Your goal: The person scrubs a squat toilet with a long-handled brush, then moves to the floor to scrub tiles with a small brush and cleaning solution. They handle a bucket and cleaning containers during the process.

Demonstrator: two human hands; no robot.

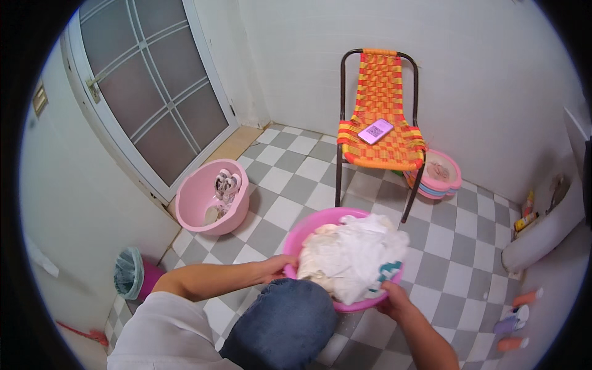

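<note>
A pink plastic basin heaped with white and cream laundry is held just above the checkered floor in front of my raised knee in blue jeans. My left hand grips the basin's near-left rim. My right hand grips the rim at the near right, beside a cloth with teal print. Both forearms come up from the lower edge.
An orange woven chair with a phone on its seat stands behind the basin. A larger pink tub sits by the glass door. Stacked small basins, a bin and bottles line the edges.
</note>
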